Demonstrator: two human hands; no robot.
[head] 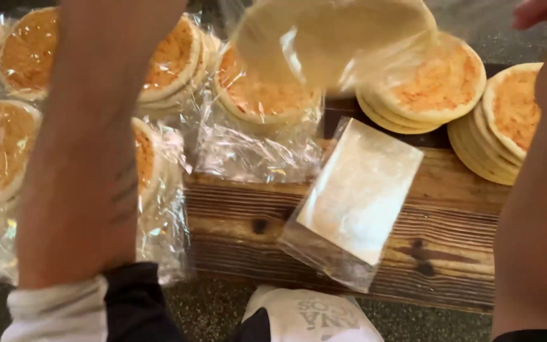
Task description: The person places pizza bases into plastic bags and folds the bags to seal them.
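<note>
At the upper right corner of the frame only the fingertips of the right hand (pixel 542 12) show, so how far it is open cannot be told. The left hand is out of frame above; only its forearm (pixel 90 145) crosses the left side. Top centre, a blurred flatbread in a clear bag (pixel 333 38) hangs above the wooden bench (pixel 451 234). Below it lies a stack of empty clear bags (pixel 356 196). Bare flatbread stacks (pixel 438 85) sit at upper right, bagged flatbreads (pixel 261 101) at left.
</note>
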